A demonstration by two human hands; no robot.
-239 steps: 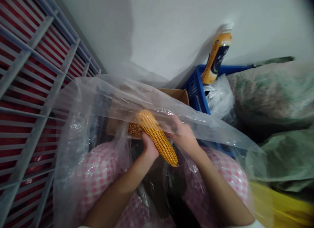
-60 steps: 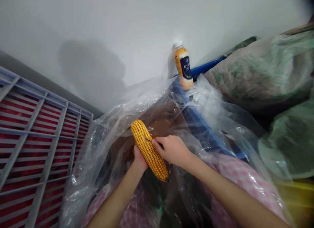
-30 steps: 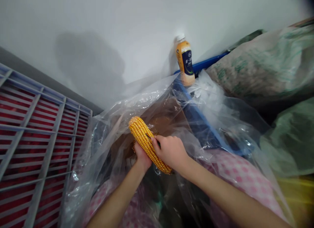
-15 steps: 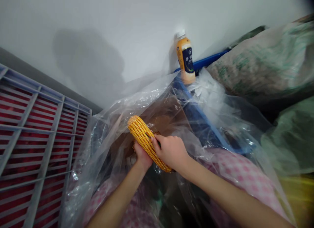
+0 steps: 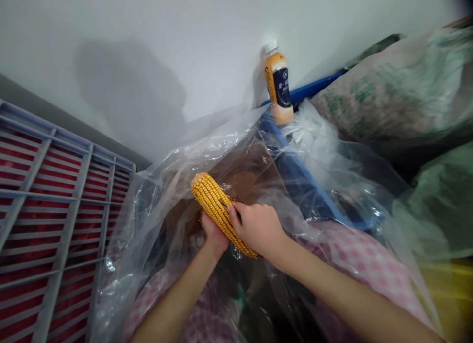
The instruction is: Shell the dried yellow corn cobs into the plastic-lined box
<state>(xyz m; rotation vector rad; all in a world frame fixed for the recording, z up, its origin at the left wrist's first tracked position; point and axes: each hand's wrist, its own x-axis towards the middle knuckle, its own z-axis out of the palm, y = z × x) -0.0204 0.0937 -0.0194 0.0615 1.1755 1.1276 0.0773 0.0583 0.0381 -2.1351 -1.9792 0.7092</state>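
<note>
A dried yellow corn cob (image 5: 211, 201) slants from upper left to lower right over an open clear plastic bag (image 5: 173, 175). My left hand (image 5: 213, 236) grips the cob from underneath, fingers wrapped behind it. My right hand (image 5: 255, 228) is closed on the cob's upper side and pinches a thin dark pointed tool (image 5: 224, 204) whose tip rests between kernel rows. A brown cardboard box (image 5: 254, 180) lies inside the plastic behind the cob.
A white grid rack (image 5: 55, 220) with red behind it stands at the left. An orange bottle (image 5: 278, 84) rests on a blue crate (image 5: 295, 170) by the white wall. Woven sacks (image 5: 391, 91) pile at the right. Pink checked fabric (image 5: 351, 269) lies beneath my arms.
Eight seconds ago my right hand touched the plastic beside the cob; now it presses a thin tool into the kernels. Over the last second the hands and cob have barely shifted.
</note>
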